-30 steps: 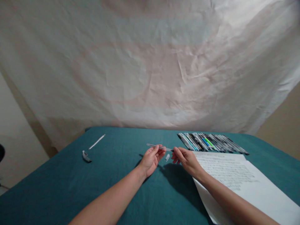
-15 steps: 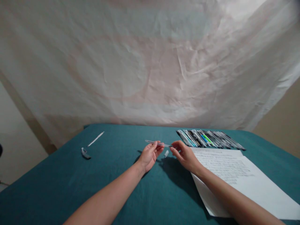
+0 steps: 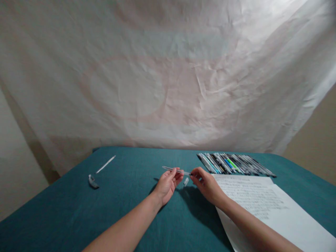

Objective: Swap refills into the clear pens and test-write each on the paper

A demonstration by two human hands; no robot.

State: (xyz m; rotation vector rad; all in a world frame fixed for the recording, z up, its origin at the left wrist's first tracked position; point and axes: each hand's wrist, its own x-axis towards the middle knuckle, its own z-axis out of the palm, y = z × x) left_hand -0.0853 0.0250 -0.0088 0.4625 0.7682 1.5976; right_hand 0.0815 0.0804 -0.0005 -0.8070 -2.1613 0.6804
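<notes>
The teal cloth-covered table (image 3: 78, 217) carries a white handwritten paper sheet (image 3: 262, 199) (right side) and a row of assorted pens (image 3: 233, 163). Above the cloth, the left hand (image 3: 166, 183) pinches a slim clear plastic pen (image 3: 175, 170); the right hand (image 3: 207, 182) pinches its tip. A small clear cap (image 3: 186, 181) lies between them.

Both forearms are bare (as far as they show, down to the lower edge); the left hand (image 3: 167, 184) and right hand (image 3: 208, 184) are bare too, with slender fingers

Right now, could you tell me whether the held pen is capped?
Seemingly uncapped: a small clear cap lies on the cloth below the pen.
</notes>
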